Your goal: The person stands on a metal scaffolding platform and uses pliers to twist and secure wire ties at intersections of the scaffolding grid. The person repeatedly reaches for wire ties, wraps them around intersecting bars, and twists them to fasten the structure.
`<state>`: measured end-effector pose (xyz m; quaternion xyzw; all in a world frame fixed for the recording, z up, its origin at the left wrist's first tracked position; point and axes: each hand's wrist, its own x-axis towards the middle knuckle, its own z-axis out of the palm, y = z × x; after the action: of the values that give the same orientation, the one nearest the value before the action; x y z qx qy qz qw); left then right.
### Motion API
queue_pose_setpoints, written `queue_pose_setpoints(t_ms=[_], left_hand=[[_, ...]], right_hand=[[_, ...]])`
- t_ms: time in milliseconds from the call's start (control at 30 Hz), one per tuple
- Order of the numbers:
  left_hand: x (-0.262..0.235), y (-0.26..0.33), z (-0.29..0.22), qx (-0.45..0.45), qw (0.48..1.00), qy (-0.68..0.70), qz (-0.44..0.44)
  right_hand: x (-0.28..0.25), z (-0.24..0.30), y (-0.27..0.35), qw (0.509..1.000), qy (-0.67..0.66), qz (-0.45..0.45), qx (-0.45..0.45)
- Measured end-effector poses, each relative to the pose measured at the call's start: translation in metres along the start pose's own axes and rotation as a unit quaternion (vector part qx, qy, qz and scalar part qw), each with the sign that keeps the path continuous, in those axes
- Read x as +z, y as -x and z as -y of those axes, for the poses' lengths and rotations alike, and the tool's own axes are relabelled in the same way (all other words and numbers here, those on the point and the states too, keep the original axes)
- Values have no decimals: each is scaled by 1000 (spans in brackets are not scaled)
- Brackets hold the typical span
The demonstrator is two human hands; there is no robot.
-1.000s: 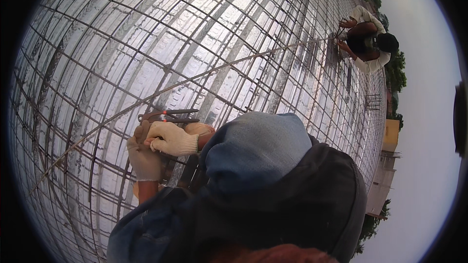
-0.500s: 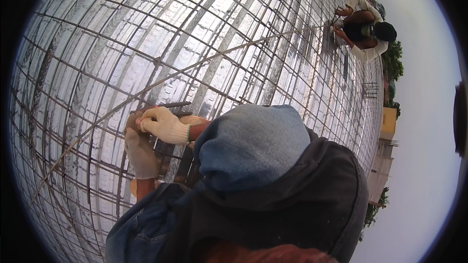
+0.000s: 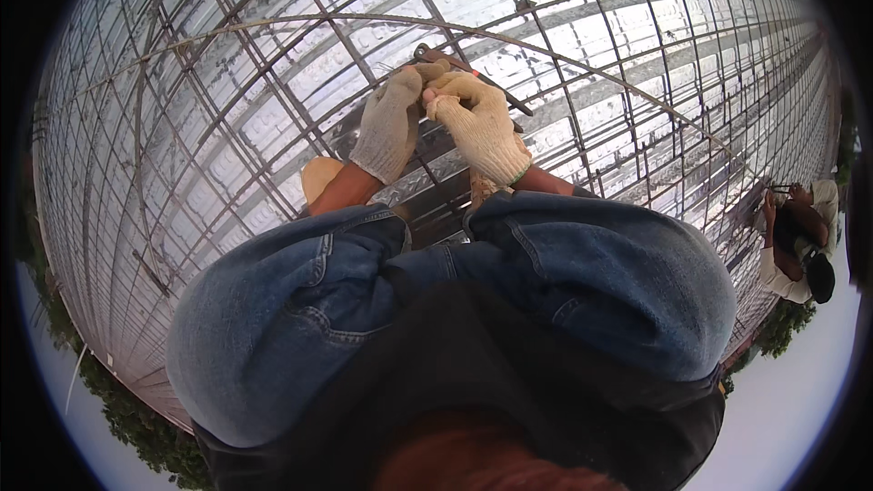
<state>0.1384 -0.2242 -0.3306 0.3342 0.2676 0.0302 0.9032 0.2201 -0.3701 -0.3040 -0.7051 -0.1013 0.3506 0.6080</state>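
Both my hands wear knitted work gloves and meet over the steel rebar mesh (image 3: 320, 55), in front of my bent knees. My left hand (image 3: 389, 125), in a greyish glove, is closed with its fingertips pinched against the right hand's. What it pinches is too small to make out; faint thin strands show beside it. My right hand (image 3: 480, 123), in a cream glove, is wrapped round dark pincers (image 3: 498, 91). Their rounded head points away to the left, and the handles stick out to the right, with a touch of red. The hand covers the middle of the tool.
Ribbed shiny metal decking (image 3: 464, 0) lies beneath the mesh. One long thin rod (image 3: 546, 53) crosses the grid at a slant. At the far right a co-worker (image 3: 805, 241) crouches on the mesh, hands low. Trees (image 3: 136, 427) stand beyond the deck's edge.
My view has swung round, so my knees and hands now sit nearer the middle and the co-worker appears lower at the right. The hands remain together, with the pincers in the right.
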Motion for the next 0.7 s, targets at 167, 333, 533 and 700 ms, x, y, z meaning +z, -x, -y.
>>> queue_pose_setpoints(t_ms=[167, 333, 533, 700], left_hand=[[-5, 15, 9, -57, 998, -11, -1], [-7, 6, 10, -29, 999, 9, 30], [-4, 7, 5, 10, 993, -113, -42], [1, 11, 1, -19, 988, -149, -21]], right_hand=[[-5, 2, 6, 992, 126, 29, -3], [-2, 1, 10, 1000, 7, -26, 7], [-16, 4, -1, 998, 17, -23, 54], [-6, 7, 3, 964, -91, 103, 229]])
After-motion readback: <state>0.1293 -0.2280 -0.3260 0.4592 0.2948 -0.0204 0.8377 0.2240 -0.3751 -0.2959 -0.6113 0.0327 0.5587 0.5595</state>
